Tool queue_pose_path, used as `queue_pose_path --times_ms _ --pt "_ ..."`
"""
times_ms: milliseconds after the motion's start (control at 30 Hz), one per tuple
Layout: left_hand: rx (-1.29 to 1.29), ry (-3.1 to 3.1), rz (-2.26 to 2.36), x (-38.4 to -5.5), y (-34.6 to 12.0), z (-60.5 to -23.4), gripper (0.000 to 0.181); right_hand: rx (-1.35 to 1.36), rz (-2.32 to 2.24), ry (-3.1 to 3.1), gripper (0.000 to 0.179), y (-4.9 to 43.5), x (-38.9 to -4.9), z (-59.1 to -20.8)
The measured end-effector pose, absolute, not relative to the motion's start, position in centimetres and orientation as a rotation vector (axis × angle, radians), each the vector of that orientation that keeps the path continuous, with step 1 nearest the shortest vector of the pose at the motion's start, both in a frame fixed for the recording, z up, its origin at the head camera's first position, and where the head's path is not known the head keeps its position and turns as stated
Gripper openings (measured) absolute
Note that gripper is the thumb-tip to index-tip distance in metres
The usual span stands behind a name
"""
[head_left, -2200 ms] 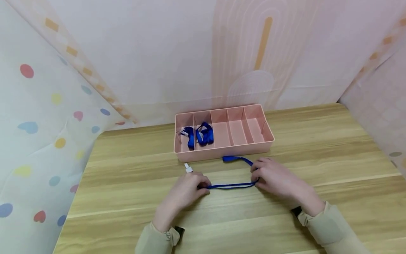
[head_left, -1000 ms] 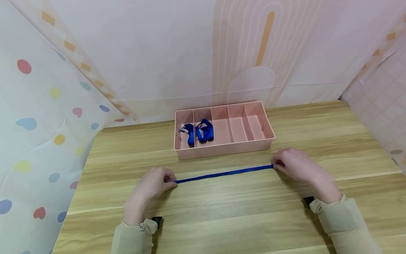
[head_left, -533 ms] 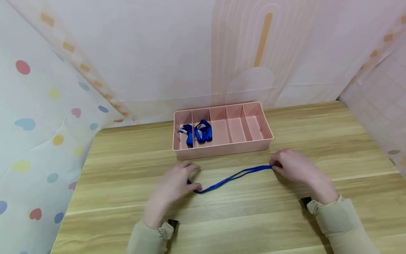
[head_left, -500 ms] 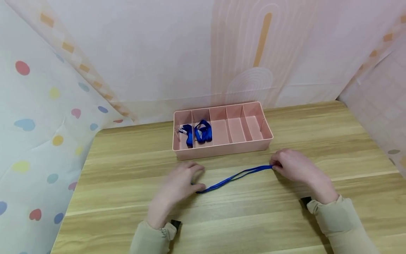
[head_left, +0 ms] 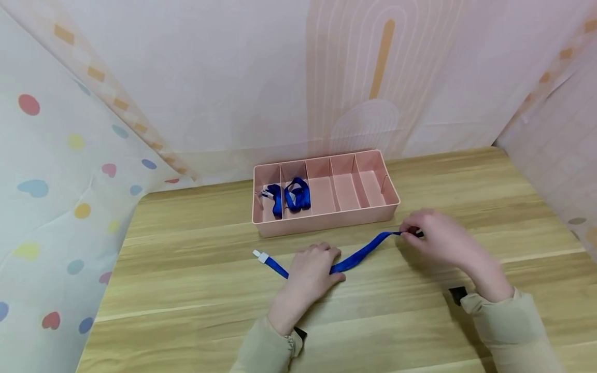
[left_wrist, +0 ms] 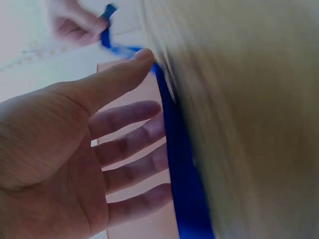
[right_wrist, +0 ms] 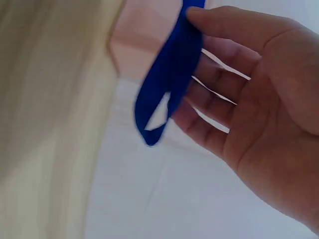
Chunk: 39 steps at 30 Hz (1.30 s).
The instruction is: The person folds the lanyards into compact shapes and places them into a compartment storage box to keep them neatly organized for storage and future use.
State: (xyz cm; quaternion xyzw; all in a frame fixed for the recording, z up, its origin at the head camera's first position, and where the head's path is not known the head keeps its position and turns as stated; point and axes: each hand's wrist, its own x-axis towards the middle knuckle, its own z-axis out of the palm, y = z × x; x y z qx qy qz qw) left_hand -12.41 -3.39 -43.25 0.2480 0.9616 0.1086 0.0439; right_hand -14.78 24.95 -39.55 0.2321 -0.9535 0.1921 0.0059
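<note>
A blue lanyard [head_left: 359,257] stretches across the table between the hands, with its white plastic clip [head_left: 263,256] lying to the left. My left hand [head_left: 310,274] lies over the middle of the strap. In the left wrist view, its fingers [left_wrist: 132,144] are nearly straight and touch the lanyard [left_wrist: 180,164] along its edge. Farther right, my right hand [head_left: 438,238] pinches the strap between thumb and fingers. In the right wrist view the looped end of the lanyard [right_wrist: 167,84] hangs past that pinch.
Behind the hands stands a pink divided box [head_left: 326,223]. One blue lanyard [head_left: 276,201] lies in its leftmost compartment and another coiled lanyard [head_left: 298,196] in the second. The wood-grain table [head_left: 186,290] meets patterned cloth walls at the back and sides.
My left hand has let go of the left end and moved right along the strap, uncovering the white clip. The right hand keeps its pinch and has barely moved in the last half second.
</note>
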Motion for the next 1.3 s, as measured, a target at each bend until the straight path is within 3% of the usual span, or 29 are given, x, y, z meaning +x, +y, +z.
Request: queue_pose_path --times_ms 167,333,667,1033,1300 --pt "0.8 2.958 0.332 -12.2 -2.9 -43.4 0.028 0.675 0.64 -2.805 0.007 24.6 -13.9 -38.0" --pt "0.764 2.84 0.652 -12.6 -3.2 -43.4 0.01 0.612 0.675 -2.622 0.015 24.7 -13.3 -37.5" --pt "0.661 2.781 1.314 -13.3 -5.7 -40.6 0.016 0.529 0.709 -2.437 0.017 24.9 -12.7 -36.3" --pt "0.688 2.431 1.576 -12.6 -8.9 -37.1 0.013 0.735 1.053 -2.336 0.032 25.0 -11.9 -35.5" --pt "0.805 2.152 1.773 -10.8 -8.6 -35.5 0.01 0.706 1.326 -2.486 0.023 25.6 -12.7 -36.3"
